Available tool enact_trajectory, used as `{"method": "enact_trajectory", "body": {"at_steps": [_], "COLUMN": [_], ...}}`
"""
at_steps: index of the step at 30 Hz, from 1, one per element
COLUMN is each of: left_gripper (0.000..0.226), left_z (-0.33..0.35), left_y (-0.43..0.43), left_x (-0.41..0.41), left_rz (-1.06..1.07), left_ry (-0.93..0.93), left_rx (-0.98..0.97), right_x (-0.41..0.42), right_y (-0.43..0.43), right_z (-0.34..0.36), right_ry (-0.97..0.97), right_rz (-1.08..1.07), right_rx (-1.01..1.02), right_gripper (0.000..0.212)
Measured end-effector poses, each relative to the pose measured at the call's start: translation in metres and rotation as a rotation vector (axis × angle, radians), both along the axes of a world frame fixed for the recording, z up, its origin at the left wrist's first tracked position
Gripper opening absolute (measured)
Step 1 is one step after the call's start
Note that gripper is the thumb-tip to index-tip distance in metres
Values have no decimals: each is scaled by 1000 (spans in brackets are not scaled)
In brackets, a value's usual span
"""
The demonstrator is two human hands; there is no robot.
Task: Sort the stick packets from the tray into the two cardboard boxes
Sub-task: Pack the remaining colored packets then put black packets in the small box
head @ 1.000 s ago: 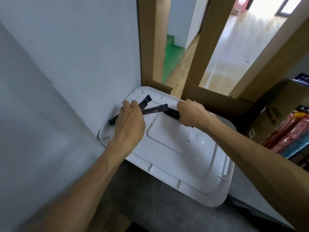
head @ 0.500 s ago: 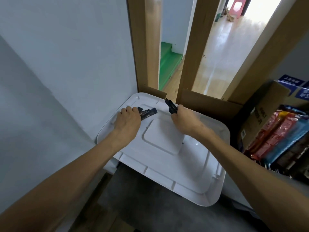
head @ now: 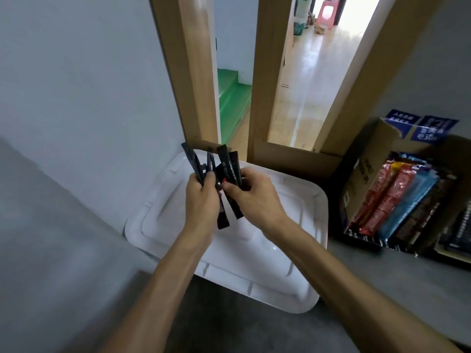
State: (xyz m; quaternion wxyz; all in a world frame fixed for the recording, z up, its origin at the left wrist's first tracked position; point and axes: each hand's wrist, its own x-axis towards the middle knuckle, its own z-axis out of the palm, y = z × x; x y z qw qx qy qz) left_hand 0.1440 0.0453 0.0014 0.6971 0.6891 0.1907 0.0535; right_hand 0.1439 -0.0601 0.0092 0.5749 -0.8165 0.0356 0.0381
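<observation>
Plainly, from my remote seat I saw the left hand point(head: 201, 200) and the right hand point(head: 253, 197) meeting just above the tray, the fingers of both curled tight round a bunch of stick packets point(head: 230, 165). These were slim, flat, glossy black strips. I counted four upper ends fanned out above the knuckles, two on the left hand's side and two on the right's. Two lower ends hung below the palms, one showing a red patch. How many each hand truly held I could not tell.

Beneath them lay one tray point(head: 280, 256) of smooth white plastic, rectangular with rounded corners and moulded raised ribs, on a matte grey surface point(head: 407, 289). To the right stood one brown cardboard box point(head: 362, 174), its torn flap bearing blue labels, packed with flat packs point(head: 397, 200) in red, blue and dark rows. Behind, three tan wooden door posts point(head: 193, 72) rose beside a pale painted wall point(head: 89, 85).
</observation>
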Motion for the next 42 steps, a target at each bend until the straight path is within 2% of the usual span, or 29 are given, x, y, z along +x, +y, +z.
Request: {"method": "enact_trajectory", "body": {"at_steps": [2,4,6,8,10,12,17,20,23,30,35,42], "left_gripper": [23,23,22,21,23,22,15,12,9,8,8,22], "left_z": [0,-2,-2,-2,-1,-1,0,3,4,3,8,9], "left_y": [-2,-3,-5,-13,-25,-38,-75,-94,-111,-162,-209,-268], "left_x": [-7,-12,-16,-21,-26,-34,-58,-69,-80,-125,-161,-194], "left_rz": [-30,-62,-84,-118,-168,-223,-264,-197,-171,-140,-104,-151], "left_ry": [-6,-3,-3,-1,-2,-9,-41,-54,-36,-32,-28,-11], "left_rx": [-82,-108,-102,-105,-117,-140,-119,-136,-201,-236,-257,-290], "right_x": [-6,-13,-21,-28,-36,-44,-79,-107,-136,-192,-166,-113], "right_y": [4,4,2,-5,-16,-30,-71,-110,-170,-316,-382,-389], "right_z": [5,7,6,3,1,2,9,10,2,-4,-14,-29], "right_ry": [-81,-123,-130,-130,-112,-100,-123,-160,-135,-78,-33,43], "right_rz": [27,43,33,-44,-144,-209,-220,-284,-435,-747,-646,-482], "right_rx": [-64,-177,-231,-202,-139,-109,-207,-201,-149,-149,-241,-286], "right_gripper": [9,19,21,11,17,5,17,24,28,7,4,8]}}
